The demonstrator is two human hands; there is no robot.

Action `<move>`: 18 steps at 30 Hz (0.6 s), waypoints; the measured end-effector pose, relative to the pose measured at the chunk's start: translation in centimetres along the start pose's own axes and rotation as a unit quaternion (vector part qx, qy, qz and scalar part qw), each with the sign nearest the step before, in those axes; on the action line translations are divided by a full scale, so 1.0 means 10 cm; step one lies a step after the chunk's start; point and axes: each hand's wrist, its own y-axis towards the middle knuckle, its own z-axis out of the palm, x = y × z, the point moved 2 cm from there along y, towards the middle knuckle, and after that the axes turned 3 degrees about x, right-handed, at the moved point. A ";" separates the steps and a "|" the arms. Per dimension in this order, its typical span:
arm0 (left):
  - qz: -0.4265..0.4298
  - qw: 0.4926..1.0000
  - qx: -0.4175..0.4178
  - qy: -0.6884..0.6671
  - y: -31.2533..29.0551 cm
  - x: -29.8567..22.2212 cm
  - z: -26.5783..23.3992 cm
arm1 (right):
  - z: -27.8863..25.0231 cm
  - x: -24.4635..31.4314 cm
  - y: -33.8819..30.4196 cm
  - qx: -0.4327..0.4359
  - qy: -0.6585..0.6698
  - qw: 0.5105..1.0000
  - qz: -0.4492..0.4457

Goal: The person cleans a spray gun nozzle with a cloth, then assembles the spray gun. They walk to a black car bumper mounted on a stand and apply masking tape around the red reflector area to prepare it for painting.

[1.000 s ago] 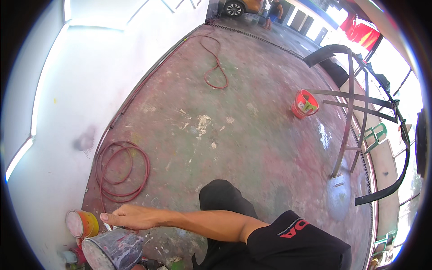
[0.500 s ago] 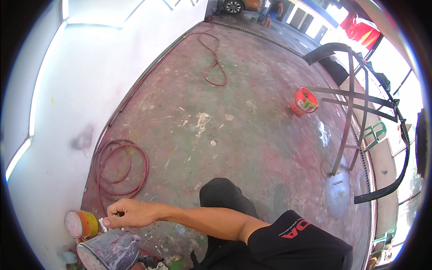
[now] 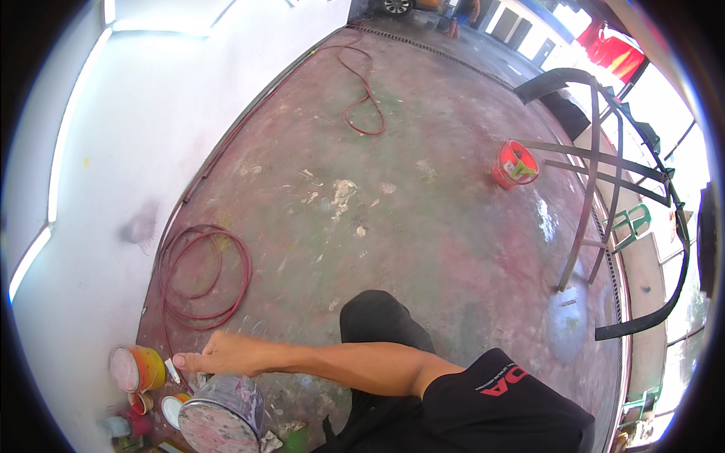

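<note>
My right hand (image 3: pixel 219 355) reaches across to the lower left, closed, with the thumb pressed along the fingers. A small white piece (image 3: pixel 172 371) shows at the thumb tip; I cannot tell whether it belongs to a bucket handle. Below the hand is a grey, paint-smeared bucket (image 3: pixel 240 400), tilted, its pinkish crusted round end facing me. My wrist hides part of its far end. Just left stands a yellow-orange paint can (image 3: pixel 153 367). A smaller open can (image 3: pixel 140 402) and a white-rimmed container (image 3: pixel 173 411) sit beside the bucket. My left hand is out of view.
A coiled red hose (image 3: pixel 245 283) lies along the white wall (image 3: pixel 98 181). On the stained floor (image 3: pixel 332 249) stands a red bucket (image 3: pixel 513 175) beside a metal stand (image 3: pixel 585 219) carrying a black curved part (image 3: pixel 642 325). A person (image 3: pixel 458 19) and a vehicle wheel (image 3: pixel 396 6) are far off.
The grey bucket has shifted right and turned, its round end now facing me more. The small can and white-rimmed container beside it have come into sight. My right hand has moved only slightly.
</note>
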 end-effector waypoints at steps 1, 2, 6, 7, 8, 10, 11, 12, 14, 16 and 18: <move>0.001 1.000 -0.002 -0.006 0.01 -0.03 0.00 | -0.01 0.02 0.00 -0.011 -0.012 1.000 0.000; 0.000 1.000 -0.003 -0.011 0.01 -0.05 0.00 | -0.03 0.03 0.01 -0.034 -0.010 0.998 -0.057; -0.005 0.999 -0.008 -0.033 0.02 -0.11 -0.02 | -0.16 0.09 -0.06 -0.065 -0.088 0.981 -0.157; -0.007 0.999 -0.008 -0.037 0.02 -0.11 -0.02 | -0.16 0.11 -0.07 -0.056 -0.128 0.979 -0.152; -0.007 0.999 -0.008 -0.042 0.02 -0.12 -0.01 | -0.17 0.11 -0.06 -0.049 -0.111 0.984 -0.134; -0.008 0.999 -0.009 -0.053 0.04 -0.15 0.01 | -0.17 0.11 -0.05 -0.035 -0.076 0.992 -0.098; -0.008 0.998 -0.009 -0.059 0.05 -0.17 0.02 | -0.17 0.08 -0.04 -0.030 -0.071 0.993 -0.086; -0.009 0.998 -0.008 -0.064 0.05 -0.18 0.02 | -0.18 0.04 -0.02 -0.025 -0.066 0.995 -0.073; -0.009 0.997 -0.008 -0.074 0.05 -0.21 0.04 | -0.19 -0.01 0.02 -0.018 -0.062 0.996 -0.055; -0.011 0.996 -0.010 -0.083 0.06 -0.24 0.04 | -0.18 -0.06 0.04 -0.014 -0.060 0.997 -0.042; -0.009 0.996 -0.011 -0.090 0.06 -0.25 0.04 | -0.16 -0.10 0.06 -0.014 -0.046 0.998 -0.037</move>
